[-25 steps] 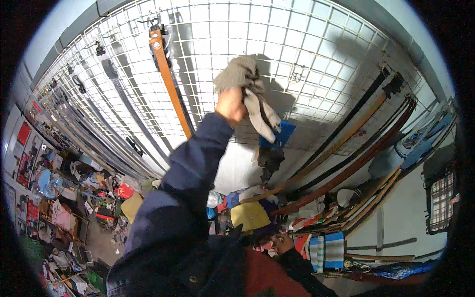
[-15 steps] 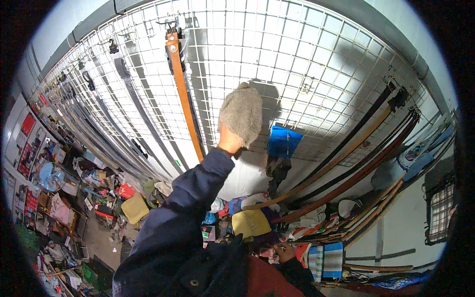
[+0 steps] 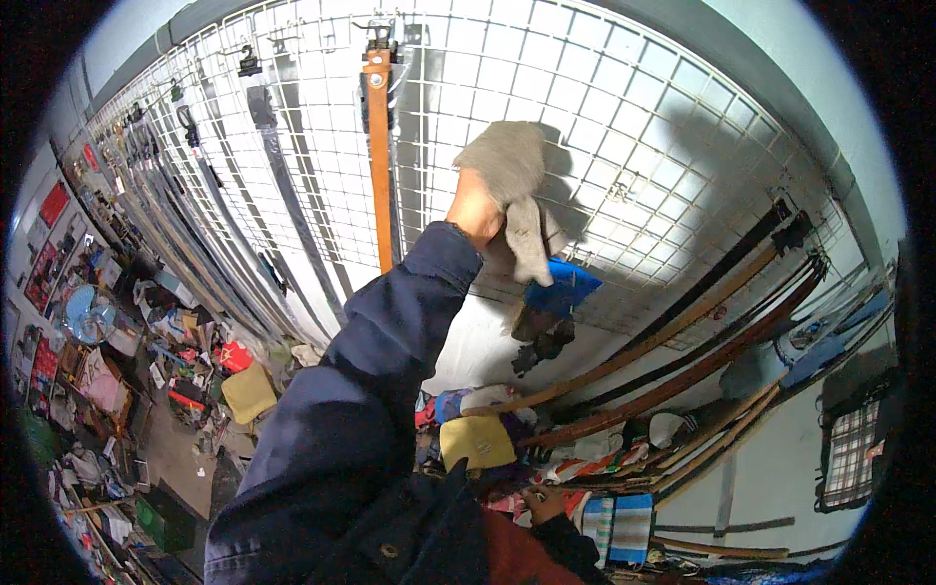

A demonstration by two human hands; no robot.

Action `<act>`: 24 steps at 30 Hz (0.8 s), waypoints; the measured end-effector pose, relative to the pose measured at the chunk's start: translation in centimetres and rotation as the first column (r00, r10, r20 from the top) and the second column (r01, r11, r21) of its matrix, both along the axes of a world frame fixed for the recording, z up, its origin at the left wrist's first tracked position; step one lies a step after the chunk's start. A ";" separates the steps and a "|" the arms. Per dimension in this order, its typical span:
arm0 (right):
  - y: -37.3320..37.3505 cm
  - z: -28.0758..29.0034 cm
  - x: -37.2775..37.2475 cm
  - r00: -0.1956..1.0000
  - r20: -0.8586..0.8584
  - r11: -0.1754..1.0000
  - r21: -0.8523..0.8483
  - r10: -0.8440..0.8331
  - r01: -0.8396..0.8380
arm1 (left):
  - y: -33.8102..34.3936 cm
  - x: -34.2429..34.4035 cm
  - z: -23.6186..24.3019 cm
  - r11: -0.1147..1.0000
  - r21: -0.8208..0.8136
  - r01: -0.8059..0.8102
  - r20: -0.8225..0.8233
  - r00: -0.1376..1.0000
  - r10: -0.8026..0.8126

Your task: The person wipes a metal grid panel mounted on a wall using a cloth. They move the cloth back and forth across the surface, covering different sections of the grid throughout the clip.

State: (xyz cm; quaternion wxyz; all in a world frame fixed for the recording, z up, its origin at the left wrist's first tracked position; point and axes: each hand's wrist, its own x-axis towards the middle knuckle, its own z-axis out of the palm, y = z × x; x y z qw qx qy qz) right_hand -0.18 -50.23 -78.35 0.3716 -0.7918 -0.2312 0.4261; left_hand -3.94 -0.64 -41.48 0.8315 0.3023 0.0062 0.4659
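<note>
My left hand [image 3: 476, 207] is raised in front of a white wire grid panel [image 3: 595, 97], closed on a beige-grey cloth [image 3: 507, 156]. The cloth covers my fingers, and its loose end hangs down beside my wrist. Just below that end is a blue packet [image 3: 567, 289] on the panel, with a dark item under it. A brown leather belt [image 3: 380, 175] hangs to the left of my hand. Low down near my body, my right hand [image 3: 544, 505] has its fingers curled; whatever they hold, if anything, is too small to make out.
Several wrapped belts [image 3: 278, 175] hang along the panel's left side. More belts [image 3: 702, 361] droop from the right side. Below lie a yellow cushion-like item [image 3: 476, 441], a striped blue item [image 3: 629, 526] and piled goods. A blue fan [image 3: 90, 314] stands at the left.
My left hand has shifted up and slightly right across the panel with the cloth, whose loose end now hangs down. The whole view has tilted a little. My right hand stays low.
</note>
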 end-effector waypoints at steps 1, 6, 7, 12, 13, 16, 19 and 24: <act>0.5 0.3 0.1 0.998 0.053 0.999 -0.039 0.021 -0.019 | -0.2 0.0 0.4 0.998 0.052 -0.035 0.081 0.996 0.030; 1.1 0.6 1.0 0.992 0.075 0.990 -0.108 0.098 -0.090 | -1.2 1.5 2.0 0.918 -0.338 -0.210 0.150 0.950 0.273; 0.9 0.4 1.2 0.998 0.027 0.994 -0.091 0.064 -0.061 | -1.4 1.9 2.1 0.909 -0.371 -0.189 0.177 0.947 0.269; -1.2 0.2 1.7 0.976 0.129 0.975 -0.158 0.177 -0.156 | -3.7 5.0 0.9 0.901 -0.392 -0.184 0.183 0.945 0.272; -1.5 0.5 1.4 0.968 0.172 0.971 -0.186 0.184 -0.151 | -3.9 4.8 0.2 0.926 -0.175 -0.335 -0.007 0.941 0.339; -0.9 1.7 0.2 0.994 -0.099 0.988 -0.149 -0.043 0.028 | -3.2 3.6 -1.7 0.305 0.776 -0.552 -0.014 0.469 0.883; 1.2 2.9 -0.1 0.990 0.052 0.960 -0.257 0.133 -0.115 | -0.3 -0.6 -2.2 -0.326 0.943 -0.066 0.332 0.224 0.916; 3.0 1.9 1.5 0.971 0.132 0.964 -0.204 0.201 -0.171 | 1.2 -5.4 0.2 -0.438 0.895 0.080 0.371 0.411 0.833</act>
